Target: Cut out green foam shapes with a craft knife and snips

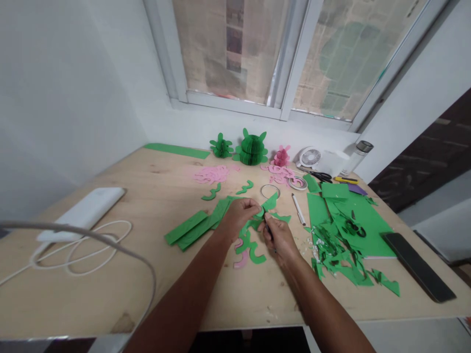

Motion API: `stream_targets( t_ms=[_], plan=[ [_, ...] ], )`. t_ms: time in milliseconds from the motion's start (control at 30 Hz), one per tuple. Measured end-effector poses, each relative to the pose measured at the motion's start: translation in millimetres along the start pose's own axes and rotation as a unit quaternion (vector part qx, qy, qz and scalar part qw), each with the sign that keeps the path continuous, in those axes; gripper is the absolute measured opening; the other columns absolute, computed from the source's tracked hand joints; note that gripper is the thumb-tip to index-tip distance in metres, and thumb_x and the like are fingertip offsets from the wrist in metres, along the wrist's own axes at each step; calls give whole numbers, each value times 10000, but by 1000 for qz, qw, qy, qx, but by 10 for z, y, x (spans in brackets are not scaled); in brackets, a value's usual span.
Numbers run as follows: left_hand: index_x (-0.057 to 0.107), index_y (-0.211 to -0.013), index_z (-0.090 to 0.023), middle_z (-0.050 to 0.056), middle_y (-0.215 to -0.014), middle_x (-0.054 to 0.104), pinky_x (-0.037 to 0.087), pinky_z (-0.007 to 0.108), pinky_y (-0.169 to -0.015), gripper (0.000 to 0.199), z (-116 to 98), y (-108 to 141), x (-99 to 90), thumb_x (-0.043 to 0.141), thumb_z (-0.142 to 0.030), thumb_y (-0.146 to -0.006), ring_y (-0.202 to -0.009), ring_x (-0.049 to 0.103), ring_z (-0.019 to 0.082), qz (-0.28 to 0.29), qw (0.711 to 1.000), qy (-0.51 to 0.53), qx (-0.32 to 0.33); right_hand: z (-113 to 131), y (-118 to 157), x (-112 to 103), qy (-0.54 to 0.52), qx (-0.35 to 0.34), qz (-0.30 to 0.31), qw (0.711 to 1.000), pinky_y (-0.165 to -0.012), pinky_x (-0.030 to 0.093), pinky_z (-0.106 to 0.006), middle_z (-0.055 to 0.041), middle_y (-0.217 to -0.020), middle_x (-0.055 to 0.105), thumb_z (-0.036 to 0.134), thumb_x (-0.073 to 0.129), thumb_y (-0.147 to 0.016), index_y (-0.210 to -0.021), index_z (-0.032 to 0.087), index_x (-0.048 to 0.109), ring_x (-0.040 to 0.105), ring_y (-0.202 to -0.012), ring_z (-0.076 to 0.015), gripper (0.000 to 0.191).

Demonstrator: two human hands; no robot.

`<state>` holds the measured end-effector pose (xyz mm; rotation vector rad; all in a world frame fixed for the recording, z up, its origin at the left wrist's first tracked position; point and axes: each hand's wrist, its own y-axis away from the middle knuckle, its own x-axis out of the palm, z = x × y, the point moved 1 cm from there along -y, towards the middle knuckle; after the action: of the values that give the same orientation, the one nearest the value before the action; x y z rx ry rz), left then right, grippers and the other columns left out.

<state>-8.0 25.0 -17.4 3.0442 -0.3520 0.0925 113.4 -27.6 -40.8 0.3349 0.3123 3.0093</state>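
At the middle of the table my left hand pinches a piece of green paper between thumb and fingers. Close beside it, my right hand is closed around a slim dark pen-like tool, its tip at the paper; its exact kind is too small to make out. Beneath the hands lie more green pieces, partly hidden. Curved green cut-outs and a pink cut-out rest just in front of them. Green paper strips stretch out left of my left hand.
Green paper scraps pile up at right, near small scissors and a black phone-like slab. A white pen lies nearer. Paper figures, a fan and a bottle stand behind. A cable crosses the left side.
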Motion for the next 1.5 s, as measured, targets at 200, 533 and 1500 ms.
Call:
stream_targets(
  t_ms=[200,533,1500],
  plan=[
    [581,-540,-168,-27,-556,538,391,244,-584,172,-26,15,-14,641,-325,-577,-563,468,110,6,1000,-16,23,16,17,8,14,1,-2,1000,-343,76,-217,84,-363,348,681,675,-636,-570,153,601,194,-319,-39,537],
    [575,-514,-180,-34,-523,501,341,244,-551,161,-71,51,-15,629,-322,-567,-540,430,110,2,999,-34,21,19,17,6,15,-1,7,1000,-346,73,-219,83,-361,352,686,665,-651,-576,156,604,191,-322,-41,538],
    [643,-675,-154,11,-654,651,482,255,-619,234,63,-8,-15,784,-216,-499,-605,584,123,31,991,126,-41,-4,-3,-53,-29,-1,24,999,-341,90,-201,76,-401,381,710,643,-677,-652,137,636,236,-345,-39,574]
  ],
)
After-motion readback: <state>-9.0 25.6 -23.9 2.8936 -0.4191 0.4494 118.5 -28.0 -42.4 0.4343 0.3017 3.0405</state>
